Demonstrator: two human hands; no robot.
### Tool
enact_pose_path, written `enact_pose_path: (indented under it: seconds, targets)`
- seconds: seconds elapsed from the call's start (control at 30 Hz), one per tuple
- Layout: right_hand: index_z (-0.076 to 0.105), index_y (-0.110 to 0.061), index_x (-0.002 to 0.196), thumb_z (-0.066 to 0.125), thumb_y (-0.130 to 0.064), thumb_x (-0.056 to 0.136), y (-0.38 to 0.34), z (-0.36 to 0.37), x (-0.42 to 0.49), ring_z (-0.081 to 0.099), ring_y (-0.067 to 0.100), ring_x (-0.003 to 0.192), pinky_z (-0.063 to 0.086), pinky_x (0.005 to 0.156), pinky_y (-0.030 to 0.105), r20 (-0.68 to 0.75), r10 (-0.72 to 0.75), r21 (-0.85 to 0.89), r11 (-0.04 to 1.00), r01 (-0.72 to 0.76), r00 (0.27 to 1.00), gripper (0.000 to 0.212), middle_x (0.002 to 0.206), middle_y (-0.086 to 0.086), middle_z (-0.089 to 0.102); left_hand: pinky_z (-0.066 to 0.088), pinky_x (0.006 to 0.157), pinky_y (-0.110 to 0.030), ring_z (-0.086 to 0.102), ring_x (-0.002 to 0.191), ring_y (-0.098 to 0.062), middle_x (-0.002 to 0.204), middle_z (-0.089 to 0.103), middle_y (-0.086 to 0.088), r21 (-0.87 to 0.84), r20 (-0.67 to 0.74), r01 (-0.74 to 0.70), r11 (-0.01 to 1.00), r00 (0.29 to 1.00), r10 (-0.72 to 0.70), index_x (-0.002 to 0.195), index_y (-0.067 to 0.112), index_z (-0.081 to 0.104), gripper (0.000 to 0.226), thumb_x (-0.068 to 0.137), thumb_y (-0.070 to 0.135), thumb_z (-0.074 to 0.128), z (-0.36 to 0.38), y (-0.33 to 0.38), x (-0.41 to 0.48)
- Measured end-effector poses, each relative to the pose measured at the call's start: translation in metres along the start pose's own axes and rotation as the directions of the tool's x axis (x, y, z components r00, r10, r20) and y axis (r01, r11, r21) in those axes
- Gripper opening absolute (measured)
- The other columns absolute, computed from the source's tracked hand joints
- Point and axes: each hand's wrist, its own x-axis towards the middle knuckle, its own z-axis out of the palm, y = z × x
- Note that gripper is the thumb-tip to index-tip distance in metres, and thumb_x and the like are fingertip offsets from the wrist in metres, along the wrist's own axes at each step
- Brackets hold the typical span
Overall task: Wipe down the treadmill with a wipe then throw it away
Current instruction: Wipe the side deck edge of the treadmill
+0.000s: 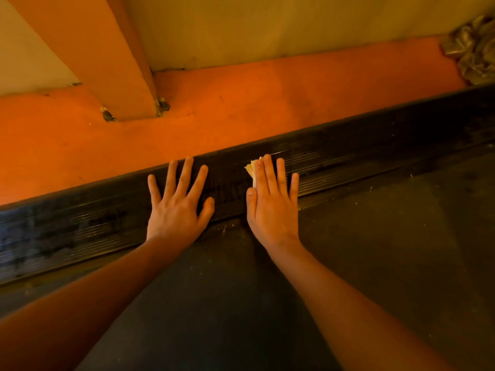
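The treadmill's black ribbed side rail (375, 145) runs slantwise across the view, with the dark belt (375, 250) below it. My right hand (272, 204) lies flat on the rail with straight fingers, pressing a pale wipe (251, 168) against it; only the wipe's edge shows past my index finger. My left hand (178, 207) rests flat on the rail just to the left, fingers spread, holding nothing.
Beyond the rail lies an orange floor strip (267, 103) along a pale wall. An orange post (107, 62) is bolted to the floor at the upper left. A crumpled plastic bag (474, 49) sits in the far right corner.
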Motion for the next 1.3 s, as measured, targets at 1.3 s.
enact_pose_path:
  seconds: [1.3]
  targets:
    - [-0.007, -0.023, 0.164, 0.012, -0.048, 0.111, 0.059, -0.04, 0.025, -0.022, 0.018, 0.156, -0.011, 0.126, 0.047, 0.25, -0.2, -0.068, 0.972, 0.223, 0.947, 0.062, 0.171, -0.002, -0.016, 0.007, 0.118, -0.074, -0.001, 0.158, -0.035, 0.171, 0.009, -0.011, 0.017, -0.117, -0.026, 1.0, 0.993, 0.028, 0.163, 0.021, 0.021, 0.072, 0.099, 0.054, 0.027, 0.009, 0.004, 0.002]
